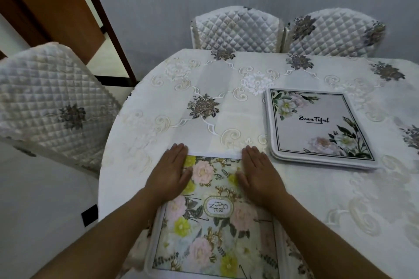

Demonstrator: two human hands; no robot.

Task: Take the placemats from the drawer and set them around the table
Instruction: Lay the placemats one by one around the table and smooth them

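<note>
A floral placemat [215, 222] with pink and yellow flowers and a "GARDEN" label lies at the near edge of the table [226, 108]. My left hand [172, 172] rests flat on its far left corner and my right hand [258, 174] rests flat on its far right corner, fingers together and extended. To the right lies a stack of placemats [317, 129]; the top one is grey with white flowers and the word "Beautiful". The drawer is out of view.
The table wears a white embroidered cloth. A quilted chair [52, 106] stands at the left, and two more chairs [235, 29] [335, 36] stand at the far side. A wooden door frame [68, 7] is behind the left chair.
</note>
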